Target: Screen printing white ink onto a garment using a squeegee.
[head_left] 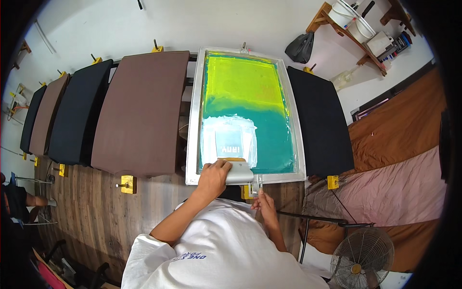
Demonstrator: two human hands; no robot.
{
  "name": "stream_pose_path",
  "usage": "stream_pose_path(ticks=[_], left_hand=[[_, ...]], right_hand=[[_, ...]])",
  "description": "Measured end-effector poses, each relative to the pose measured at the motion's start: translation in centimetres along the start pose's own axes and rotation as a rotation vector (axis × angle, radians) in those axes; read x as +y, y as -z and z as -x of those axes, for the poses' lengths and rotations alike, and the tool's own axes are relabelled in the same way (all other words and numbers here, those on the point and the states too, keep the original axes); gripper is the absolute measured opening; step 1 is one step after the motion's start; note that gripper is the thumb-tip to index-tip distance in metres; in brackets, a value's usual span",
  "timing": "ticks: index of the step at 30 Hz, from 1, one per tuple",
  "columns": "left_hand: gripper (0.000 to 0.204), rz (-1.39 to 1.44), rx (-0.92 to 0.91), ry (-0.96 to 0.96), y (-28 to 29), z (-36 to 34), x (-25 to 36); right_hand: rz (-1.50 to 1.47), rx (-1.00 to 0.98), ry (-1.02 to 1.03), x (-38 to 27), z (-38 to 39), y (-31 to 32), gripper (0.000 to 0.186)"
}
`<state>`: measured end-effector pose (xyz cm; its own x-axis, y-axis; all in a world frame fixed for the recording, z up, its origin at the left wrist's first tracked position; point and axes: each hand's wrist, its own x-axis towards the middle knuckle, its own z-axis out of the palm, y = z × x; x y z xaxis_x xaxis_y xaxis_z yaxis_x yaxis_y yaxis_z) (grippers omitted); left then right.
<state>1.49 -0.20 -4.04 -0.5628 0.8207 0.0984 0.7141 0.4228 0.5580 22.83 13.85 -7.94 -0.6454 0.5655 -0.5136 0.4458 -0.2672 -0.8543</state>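
Printing screen (274,139) lies in front of the person, between a brown cloth-covered board (142,113) on its left and a black one (320,120) on its right. Its pale metal frame (295,130) is smudged and rounded at the corners. Bright yellow-green covers the upper part, meeting deep teal along an uneven, blurry border. At the lower left, white ink (207,142) spreads in a ragged-edged patch around a greyish shape with lettering. The left hand (217,176) grips a silver squeegee (242,173) with a tan strip, at the near edge. The right hand (266,202), fingers curled, is at a small clamp (254,188); whether it grips the clamp, I cannot tell.
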Motion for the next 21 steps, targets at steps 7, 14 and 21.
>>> stream_pose_path(ticks=[7, 14, 21], left_hand=[[0.046, -0.037, -0.068, 0.019, 0.3, -1.0, -0.2], [0.046, -0.039, -0.102, 0.029, 1.2, -1.6, 0.0], [0.035, 0.026, -0.426, 0.093, 4.3, -4.6, -0.6]], right_hand=[[0.929, 0.093, 0.449, -12.2, 2.1, -1.3, 0.033], [1.262, -0.144, 0.830, -13.3, -5.5, -6.1, 0.058], [1.164, -0.387, 0.557, -14.6, -8.0, -6.3, 0.033]])
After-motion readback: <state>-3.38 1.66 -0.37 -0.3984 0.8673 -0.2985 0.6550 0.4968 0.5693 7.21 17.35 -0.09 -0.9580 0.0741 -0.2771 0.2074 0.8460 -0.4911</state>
